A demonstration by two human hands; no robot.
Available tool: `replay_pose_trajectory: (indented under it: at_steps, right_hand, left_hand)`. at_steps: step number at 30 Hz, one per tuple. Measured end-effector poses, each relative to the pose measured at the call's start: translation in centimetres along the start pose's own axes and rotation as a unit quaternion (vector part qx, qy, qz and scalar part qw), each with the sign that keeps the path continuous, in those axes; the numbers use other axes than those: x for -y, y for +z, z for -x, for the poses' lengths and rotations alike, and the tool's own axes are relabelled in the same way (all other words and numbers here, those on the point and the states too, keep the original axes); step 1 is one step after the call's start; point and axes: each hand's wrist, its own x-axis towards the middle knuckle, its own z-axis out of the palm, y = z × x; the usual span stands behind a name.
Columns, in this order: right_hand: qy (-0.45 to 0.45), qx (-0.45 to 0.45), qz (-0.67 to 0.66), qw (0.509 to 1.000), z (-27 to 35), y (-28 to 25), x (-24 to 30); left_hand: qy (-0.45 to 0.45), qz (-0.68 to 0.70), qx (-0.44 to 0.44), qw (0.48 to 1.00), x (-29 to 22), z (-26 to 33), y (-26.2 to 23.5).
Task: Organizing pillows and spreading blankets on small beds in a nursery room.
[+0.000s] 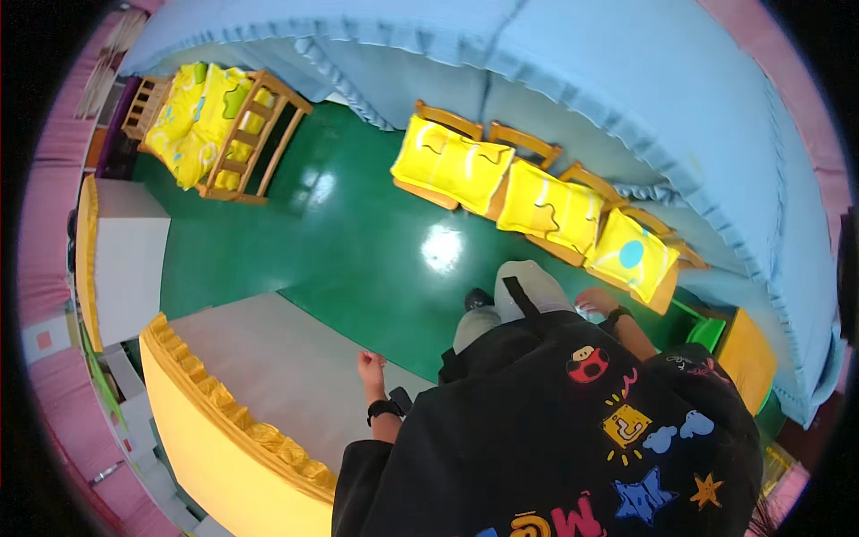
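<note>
My left hand (371, 366) is held out low beside the grey side of a yellow-topped unit (259, 345), its fingers curled together with nothing seen in them. A dark watch or band sits on that wrist. My right hand (595, 302) hangs beside my right knee, its fingers bent. Something small and pale shows at its fingertips, too small to name. The nearest things to it are the yellow cushions (633, 252) on a row of small wooden chairs (528, 143).
Green glossy floor (358, 224) stretches ahead. At the far left stands a small wooden bed (253, 134) with yellow bedding (201, 125). Light blue curtains (608, 63) hang behind the chairs. A white box-like unit (130, 259) stands at left, and a green chair (707, 329) at right.
</note>
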Motion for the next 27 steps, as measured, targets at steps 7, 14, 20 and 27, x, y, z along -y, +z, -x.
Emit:
replay_pose_trajectory:
  at_steps: [7, 14, 20, 27]
  right_hand:
    - [-0.117, 0.082, 0.439, 0.887, -13.6, -1.9, 4.4]
    - [0.083, -0.023, 0.092, 0.992, -30.2, 3.1, 17.1]
    - [-0.092, 0.073, 0.483, 0.868, -34.3, 33.1, 43.8]
    - [-0.224, 0.129, 0.362, 0.895, -33.3, 65.0, 61.4]
  left_hand:
    - [-0.187, 0.091, -0.029, 0.978, -0.4, -4.9, -3.5]
    - [-0.186, 0.195, -0.082, 0.96, -3.4, -11.6, -4.3]
    - [-0.022, 0.163, -0.221, 0.961, -10.8, -20.8, -15.0]
    - [-0.041, 0.161, -0.258, 0.952, -15.7, -30.6, -27.8]
